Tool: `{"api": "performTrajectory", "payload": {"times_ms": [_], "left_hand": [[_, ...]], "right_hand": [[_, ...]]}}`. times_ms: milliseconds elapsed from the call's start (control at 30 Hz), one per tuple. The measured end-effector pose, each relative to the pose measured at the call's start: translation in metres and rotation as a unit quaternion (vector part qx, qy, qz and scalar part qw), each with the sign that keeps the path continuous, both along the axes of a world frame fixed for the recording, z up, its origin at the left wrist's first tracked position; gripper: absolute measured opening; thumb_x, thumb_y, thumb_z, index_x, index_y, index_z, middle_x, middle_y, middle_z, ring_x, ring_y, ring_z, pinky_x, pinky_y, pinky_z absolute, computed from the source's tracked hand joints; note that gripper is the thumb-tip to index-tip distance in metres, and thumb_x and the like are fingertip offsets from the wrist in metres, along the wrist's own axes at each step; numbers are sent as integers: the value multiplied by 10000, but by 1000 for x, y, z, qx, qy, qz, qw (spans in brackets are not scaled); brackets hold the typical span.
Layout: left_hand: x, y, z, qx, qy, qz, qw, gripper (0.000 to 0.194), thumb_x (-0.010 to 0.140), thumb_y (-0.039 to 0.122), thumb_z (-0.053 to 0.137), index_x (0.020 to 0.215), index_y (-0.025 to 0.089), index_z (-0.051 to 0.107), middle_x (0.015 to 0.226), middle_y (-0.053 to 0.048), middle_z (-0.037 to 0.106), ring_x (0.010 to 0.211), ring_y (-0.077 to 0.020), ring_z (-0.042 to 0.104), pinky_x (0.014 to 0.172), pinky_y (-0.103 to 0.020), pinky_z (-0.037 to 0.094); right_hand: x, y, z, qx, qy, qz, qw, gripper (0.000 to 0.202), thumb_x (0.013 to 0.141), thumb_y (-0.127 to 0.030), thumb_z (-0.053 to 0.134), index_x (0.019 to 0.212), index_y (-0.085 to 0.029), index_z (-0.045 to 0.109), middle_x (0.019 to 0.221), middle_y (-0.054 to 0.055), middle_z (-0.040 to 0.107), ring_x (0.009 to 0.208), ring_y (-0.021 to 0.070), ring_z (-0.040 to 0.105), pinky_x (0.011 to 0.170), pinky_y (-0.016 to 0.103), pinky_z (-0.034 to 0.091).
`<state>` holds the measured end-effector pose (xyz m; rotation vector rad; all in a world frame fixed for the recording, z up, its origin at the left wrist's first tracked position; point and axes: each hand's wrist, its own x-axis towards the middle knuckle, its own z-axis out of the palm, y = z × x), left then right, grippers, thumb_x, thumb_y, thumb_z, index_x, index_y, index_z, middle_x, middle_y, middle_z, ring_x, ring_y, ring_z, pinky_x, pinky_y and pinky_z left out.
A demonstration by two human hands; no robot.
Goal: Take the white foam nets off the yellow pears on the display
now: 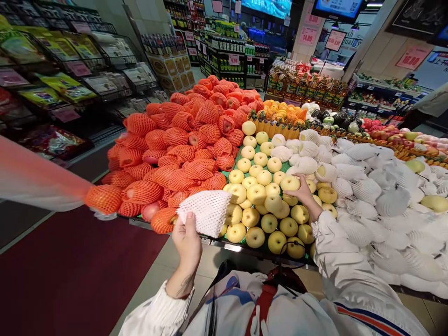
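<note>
A white foam net sleeve (206,211), lying flat, is pinched between the thumb and fingers of my left hand (188,239) at the front edge of the stand. My right hand (305,195) has its fingers round a pale yellow round pear (290,183) among the other bare pears. Those yellow pears (256,193) sit in rows on a green mat, between both hands. White-netted fruit (308,149) lies just behind and beside my right hand. The palm side of that hand is partly hidden.
Orange-netted fruit (175,149) is heaped on the left. More white-netted fruit (381,191) covers the right side. A strip of orange fencing (276,129) divides off the fruit behind. A pale plastic bag sheet (45,175) hangs at far left. Packaged-goods shelves (70,70) stand beyond.
</note>
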<state>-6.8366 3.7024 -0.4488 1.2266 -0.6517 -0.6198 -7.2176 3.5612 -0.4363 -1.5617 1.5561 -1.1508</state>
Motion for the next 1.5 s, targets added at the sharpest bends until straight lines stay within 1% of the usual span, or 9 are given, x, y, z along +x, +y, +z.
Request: {"api": "performTrajectory", "payload": {"times_ms": [300,500,733,867,967,1100,1233,1400,1500], "left_hand": [[19,6,-10,63,-31,31,997,539,852,663,721,972,137,735,992,-77,748,858,-181,648,801,-269,540],[27,3,-9,79,-36,42,995,563,849,675,713,977,127,737,1014,-97,757,856,-191,657,771,-274,546],[27,-4,-4,73,-25,47,996,609,819,728,727,946,133,738,940,-80,733,815,-176,612,735,-261,526],[35,-3,-6,79,-35,60,994,612,808,737,726,922,136,723,902,-75,722,770,-173,596,697,-265,505],[45,-1,-8,86,-48,79,992,592,826,719,712,929,136,714,885,-67,711,750,-170,585,684,-267,494],[56,0,-8,89,-49,101,990,598,824,714,716,949,129,718,902,-66,712,747,-159,574,673,-255,486],[57,-4,-7,88,-51,104,989,609,811,731,723,932,133,720,870,-57,704,733,-154,567,653,-245,484],[51,-12,-10,93,-54,91,990,618,812,733,717,965,134,735,974,-88,743,833,-186,636,750,-273,534],[47,-15,-11,95,-55,87,990,618,810,729,723,955,129,743,990,-101,751,862,-196,643,774,-282,542]], "right_hand": [[36,-74,6,-19,-51,-57,997,846,536,-634,863,1196,-217,535,1232,111,639,1129,291,622,998,430,552],[45,-109,17,-7,-15,-42,999,903,492,-574,896,1224,-230,495,1202,105,626,1102,292,628,1005,446,553],[68,-137,16,26,-45,25,998,764,592,-595,824,1216,-269,526,1274,77,645,1125,276,651,944,427,587],[73,-151,15,3,82,25,996,744,590,-570,811,1219,-245,583,1272,91,679,1155,303,645,1051,466,520],[74,-156,23,15,218,50,974,732,619,-505,803,1266,-226,605,1238,105,706,1121,331,657,1007,467,519],[73,-159,44,2,421,76,904,810,640,-479,842,1354,-189,593,1217,173,705,1085,395,654,907,466,519],[74,-169,54,-1,540,119,833,812,643,-525,883,1335,-167,654,1218,240,671,1190,483,576,980,529,464],[91,-174,46,-20,512,120,850,938,683,-621,887,1430,-136,594,1251,254,659,1195,480,563,986,524,462],[104,-167,38,-29,486,113,866,691,864,-655,739,1330,-154,641,1243,220,654,1102,392,621,905,438,496]]}}
